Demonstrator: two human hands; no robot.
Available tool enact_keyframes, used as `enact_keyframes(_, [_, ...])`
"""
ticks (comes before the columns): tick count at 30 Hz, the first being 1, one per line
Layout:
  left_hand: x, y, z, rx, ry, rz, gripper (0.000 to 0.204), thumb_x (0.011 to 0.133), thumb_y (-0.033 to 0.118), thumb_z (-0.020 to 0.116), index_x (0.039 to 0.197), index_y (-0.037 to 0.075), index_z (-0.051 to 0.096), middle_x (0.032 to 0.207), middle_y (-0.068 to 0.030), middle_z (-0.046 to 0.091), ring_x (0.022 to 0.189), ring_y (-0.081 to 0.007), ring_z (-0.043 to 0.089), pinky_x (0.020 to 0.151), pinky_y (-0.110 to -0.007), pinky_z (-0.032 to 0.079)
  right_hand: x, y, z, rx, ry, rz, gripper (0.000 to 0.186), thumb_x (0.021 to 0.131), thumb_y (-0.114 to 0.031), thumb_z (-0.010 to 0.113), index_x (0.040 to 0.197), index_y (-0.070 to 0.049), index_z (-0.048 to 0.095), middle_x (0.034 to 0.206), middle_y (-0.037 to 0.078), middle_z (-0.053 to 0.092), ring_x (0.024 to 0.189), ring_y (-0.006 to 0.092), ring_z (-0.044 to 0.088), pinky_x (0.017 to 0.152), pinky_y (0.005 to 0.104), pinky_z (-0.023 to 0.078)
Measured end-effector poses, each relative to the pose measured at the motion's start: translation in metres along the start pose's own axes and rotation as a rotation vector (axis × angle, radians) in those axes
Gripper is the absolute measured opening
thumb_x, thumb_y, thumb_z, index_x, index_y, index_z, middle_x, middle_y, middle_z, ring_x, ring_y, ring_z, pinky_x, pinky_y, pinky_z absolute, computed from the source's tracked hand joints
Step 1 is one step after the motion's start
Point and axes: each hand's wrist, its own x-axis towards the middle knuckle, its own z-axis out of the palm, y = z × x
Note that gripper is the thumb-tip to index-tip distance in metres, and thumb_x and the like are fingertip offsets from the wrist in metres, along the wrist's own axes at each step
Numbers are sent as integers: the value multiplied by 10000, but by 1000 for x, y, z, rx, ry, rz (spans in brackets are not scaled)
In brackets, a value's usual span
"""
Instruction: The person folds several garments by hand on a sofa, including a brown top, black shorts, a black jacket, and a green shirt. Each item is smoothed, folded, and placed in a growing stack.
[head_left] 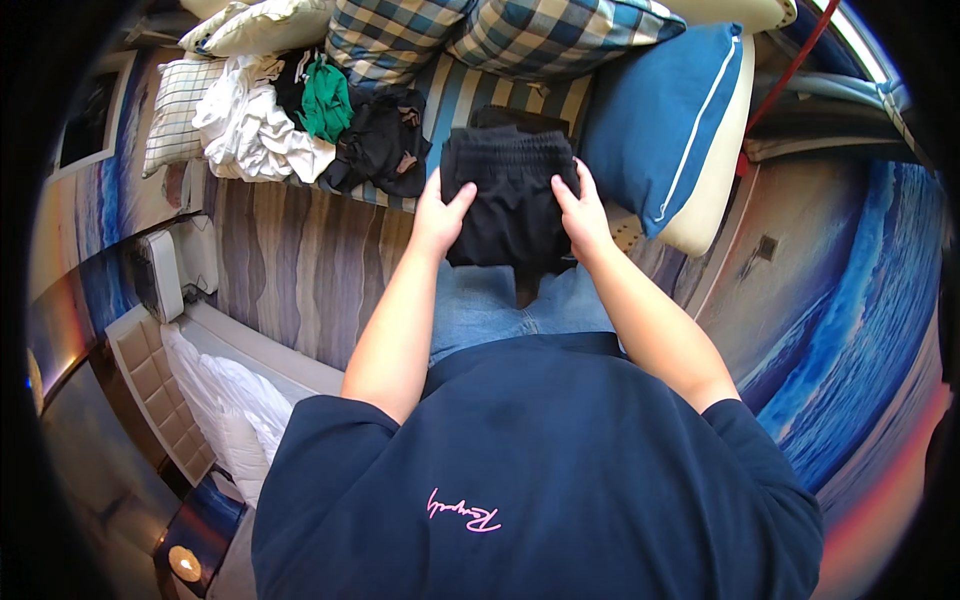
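Observation:
Between my two hands hangs a folded black garment [512, 215] with a gathered elastic waistband along its top, perhaps shorts. My left hand [440, 215] grips its left edge, thumb on the front and fingers behind. On the opposite edge my right hand [581, 208] holds it the same way. Just beyond, another dark folded cloth [520, 119] lies on the striped sofa seat [450, 95], partly hidden by the garment. To the left is a loose heap of clothes: white cloth [255, 125], a green piece [325, 100] and crumpled black clothing [380, 145].
A blue cushion with white piping [660, 120] leans at the seat's right end. Checked pillows [560, 35] line the back, and a pale checked cushion [180, 115] stands at the far left. White bedding [225, 385] lies at lower left. A blue wave-patterned surface [850, 300] is on the right.

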Motion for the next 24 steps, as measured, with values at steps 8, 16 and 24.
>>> enact_keyframes(8, [95, -62, -37, 451, -91, 32, 741, 870, 292, 743, 1457, 5, 394, 1316, -199, 597, 1243, -293, 565, 1049, -352, 426, 56, 40, 20, -507, 351, -106, 682, 921, -376, 690, 1458, -68, 402, 1299, 169, 601, 1209, 274, 568, 1036, 350, 427])
enact_keyframes(16, [92, -115, -99, 723, -583, 94, 577, 827, 196, 684, 1353, 16, 532, 1393, -217, 529, 1299, -350, 506, 1096, -385, 404, 51, 109, 78, -1358, 390, -255, 560, 893, -311, 643, 1428, -234, 495, 1517, 106, 384, 1399, 356, 340, 1124, 505, 319])
enact_keyframes(24, [107, -134, -189, 837, -420, 181, 426, 764, 136, 696, 1165, 14, 619, 1186, -177, 624, 1150, -345, 581, 995, -409, 469, 59, 136, 138, -1482, 478, 188, 613, 879, -292, 569, 1474, -217, 438, 1608, 111, 261, 1484, 380, 201, 1187, 566, 171])
